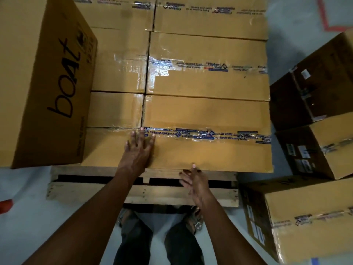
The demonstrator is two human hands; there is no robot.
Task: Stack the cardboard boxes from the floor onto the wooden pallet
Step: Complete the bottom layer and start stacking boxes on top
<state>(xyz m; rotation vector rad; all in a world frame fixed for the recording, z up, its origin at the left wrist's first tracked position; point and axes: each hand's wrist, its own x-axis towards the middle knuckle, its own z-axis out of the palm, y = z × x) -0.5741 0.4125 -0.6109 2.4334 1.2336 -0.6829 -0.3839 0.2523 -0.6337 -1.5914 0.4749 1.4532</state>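
A wooden pallet (91,194) lies on the floor in front of me, covered with several taped brown cardboard boxes in two columns. My left hand (138,150) rests flat, fingers spread, on the top of the nearest box (210,153), close to the seam with the box to its left. My right hand (194,184) is open at that box's front edge, fingertips touching the lower rim above the pallet boards. A taller box printed "boAt" (47,83) stands on the left side of the stack.
Three more cardboard boxes sit on the floor to the right: a dark one (313,88), one below it (321,150) and a near one (298,220). My feet stand against the pallet's front. Red tape (324,18) marks the floor at the top right.
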